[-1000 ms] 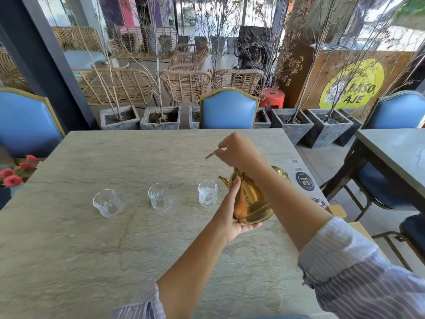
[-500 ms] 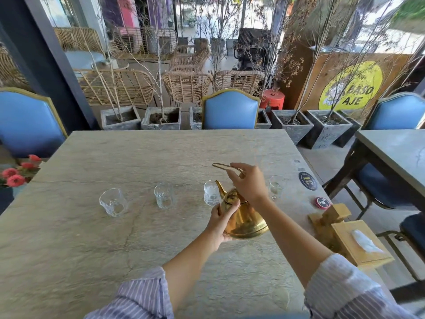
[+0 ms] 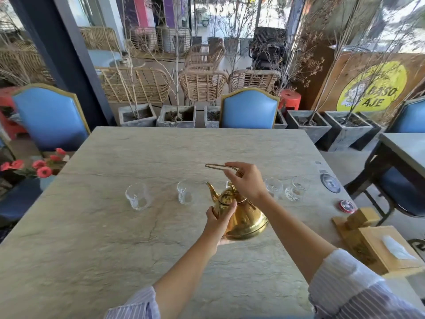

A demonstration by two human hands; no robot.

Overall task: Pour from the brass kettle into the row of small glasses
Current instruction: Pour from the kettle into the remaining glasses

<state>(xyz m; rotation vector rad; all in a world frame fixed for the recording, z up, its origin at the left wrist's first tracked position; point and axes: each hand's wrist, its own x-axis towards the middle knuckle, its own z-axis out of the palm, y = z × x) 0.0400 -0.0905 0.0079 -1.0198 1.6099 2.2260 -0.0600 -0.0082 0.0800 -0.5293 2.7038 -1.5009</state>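
Brass kettle [image 3: 243, 215] held above the surface [image 3: 92, 238], spout short of the glasses [image 3: 136, 199]: right hand [image 3: 247, 180] closed on its handle, left hand [image 3: 218, 215] cupping its body. Glasses look empty; pouring apparently not begun.

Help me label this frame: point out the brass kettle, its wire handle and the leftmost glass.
brass kettle [image 3: 247, 218]: head view, on its round belly.
wire handle [image 3: 216, 166]: head view, on the loop's free end.
leftmost glass [image 3: 137, 196]: head view, on its side wall.
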